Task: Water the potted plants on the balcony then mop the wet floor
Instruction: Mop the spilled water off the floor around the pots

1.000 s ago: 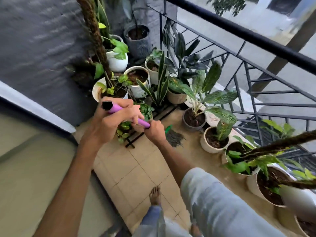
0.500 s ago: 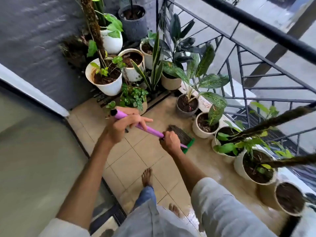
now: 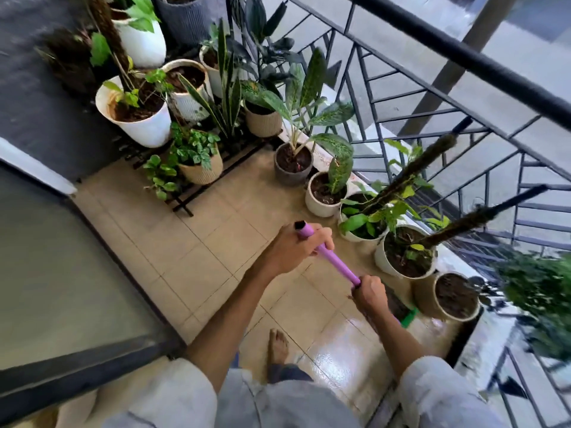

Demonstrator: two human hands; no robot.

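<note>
I hold a mop by its purple handle (image 3: 332, 258) with both hands. My left hand (image 3: 293, 250) grips the top end near the black cap. My right hand (image 3: 369, 293) grips lower down the shaft. The green mop head (image 3: 409, 317) peeks out past my right forearm, down on the floor beside a white pot of bare soil (image 3: 455, 296). The tan tiled floor (image 3: 336, 341) is wet and shiny near my bare foot (image 3: 278, 345). Potted plants line the railing, among them a dark grey pot (image 3: 292, 163) and a white pot with a moss pole (image 3: 404, 253).
A black metal railing (image 3: 448, 97) runs along the right side. More pots crowd a low black rack (image 3: 185, 202) at the far end, including a large white pot (image 3: 136, 114). A glass sliding door (image 3: 61, 257) closes off the left. Drier tiles (image 3: 191, 242) lie between.
I have drawn the mop back along the floor toward myself and to the right, away from the far rack of pots. Both hands kept their grip on the handle.
</note>
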